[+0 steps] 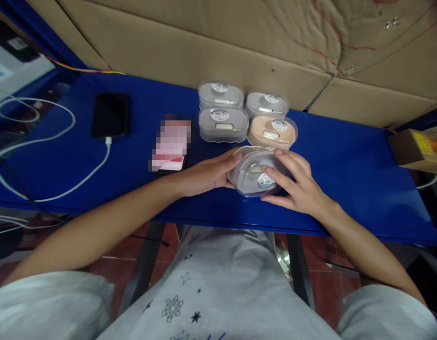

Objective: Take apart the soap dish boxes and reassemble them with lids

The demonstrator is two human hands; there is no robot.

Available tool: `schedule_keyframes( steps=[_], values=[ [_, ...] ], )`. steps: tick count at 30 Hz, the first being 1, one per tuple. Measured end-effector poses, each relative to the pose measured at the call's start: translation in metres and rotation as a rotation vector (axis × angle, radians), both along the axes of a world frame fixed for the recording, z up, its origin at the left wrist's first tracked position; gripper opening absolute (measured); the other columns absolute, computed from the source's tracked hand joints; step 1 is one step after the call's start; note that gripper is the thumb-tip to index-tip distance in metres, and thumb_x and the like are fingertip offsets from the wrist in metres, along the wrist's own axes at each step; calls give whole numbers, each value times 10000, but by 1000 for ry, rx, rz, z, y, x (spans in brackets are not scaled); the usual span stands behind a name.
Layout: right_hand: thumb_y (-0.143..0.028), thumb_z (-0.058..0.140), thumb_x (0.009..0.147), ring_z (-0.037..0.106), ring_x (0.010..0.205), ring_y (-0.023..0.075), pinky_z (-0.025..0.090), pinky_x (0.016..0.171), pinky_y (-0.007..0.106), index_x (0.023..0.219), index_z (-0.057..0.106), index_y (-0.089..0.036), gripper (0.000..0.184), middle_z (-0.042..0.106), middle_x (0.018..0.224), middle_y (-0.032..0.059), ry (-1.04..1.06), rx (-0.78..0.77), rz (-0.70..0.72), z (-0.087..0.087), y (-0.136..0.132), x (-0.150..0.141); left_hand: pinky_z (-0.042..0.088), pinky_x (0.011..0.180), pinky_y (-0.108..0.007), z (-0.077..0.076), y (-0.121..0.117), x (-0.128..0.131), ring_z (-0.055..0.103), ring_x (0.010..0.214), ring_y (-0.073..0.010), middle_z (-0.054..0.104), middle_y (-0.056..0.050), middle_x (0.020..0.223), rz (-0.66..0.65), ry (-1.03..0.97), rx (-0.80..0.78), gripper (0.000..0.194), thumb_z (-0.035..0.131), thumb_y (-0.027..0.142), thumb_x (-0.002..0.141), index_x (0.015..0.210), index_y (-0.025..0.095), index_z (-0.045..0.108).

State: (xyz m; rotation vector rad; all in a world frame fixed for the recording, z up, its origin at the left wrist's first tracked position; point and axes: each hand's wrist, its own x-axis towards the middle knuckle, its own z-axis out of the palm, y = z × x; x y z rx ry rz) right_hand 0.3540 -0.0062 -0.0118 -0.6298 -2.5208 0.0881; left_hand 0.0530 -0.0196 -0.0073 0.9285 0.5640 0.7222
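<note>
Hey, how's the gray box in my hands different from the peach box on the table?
Color: the gray box looks gray on top, the peach box peach. 
Support: your left hand and right hand are on the gray box; the peach box rests untouched on the blue table. 
Both have rounded outlines, a white tab and a round sticker.

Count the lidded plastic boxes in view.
5: one box in the left hand and right hand; on the blue table, a grey box back left, another front left, a third back right, a peach box front right.
</note>
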Motion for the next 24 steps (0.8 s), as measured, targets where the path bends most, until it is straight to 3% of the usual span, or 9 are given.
schedule_keyframes(
  steps=[4, 10, 14, 19, 24],
  values=[
    [-569, 843, 924, 511, 1562, 448, 413, 1275, 738, 1726, 297, -532, 972, 462, 1759, 41, 15, -4, -11, 2, 1, 0, 639, 986, -401, 3, 1, 0, 652, 1428, -363, 674, -87, 1578, 6, -22, -7, 568, 673, 686, 1023, 1489, 362, 681],
    [-568, 821, 947, 453, 1602, 453, 415, 1272, 751, 1763, 207, -483, 1024, 443, 1763, 89, 0, 27, 14, 7, 0, -5, 629, 944, -356, 4, 1, 0, 679, 1377, -335, 711, -75, 1518, 27, -2, 2, 531, 685, 681, 1019, 1428, 345, 728],
    [-595, 797, 956, 454, 1601, 459, 426, 1265, 757, 1732, 308, -490, 923, 453, 1756, 78, -19, -13, -8, 4, 1, -5, 608, 1024, -407, 5, 0, -1, 643, 1425, -359, 683, -76, 1555, 35, 33, 55, 605, 725, 721, 971, 1449, 349, 713],
    [-586, 805, 951, 487, 1576, 463, 443, 1251, 755, 1690, 414, -480, 842, 478, 1740, 83, -24, 3, -8, -1, 1, -4, 469, 1239, -461, 9, -3, -3, 544, 1537, -359, 674, -57, 1566, 77, 121, 267, 686, 944, 528, 849, 1455, 325, 696],
    [-605, 794, 954, 471, 1587, 456, 413, 1273, 750, 1748, 245, -508, 970, 432, 1770, 75, 23, 5, 15, 2, 2, -6, 455, 1252, -483, 7, -2, -1, 560, 1521, -374, 694, -73, 1540, 99, 121, 268, 687, 956, 501, 838, 1443, 297, 701]
  ],
)
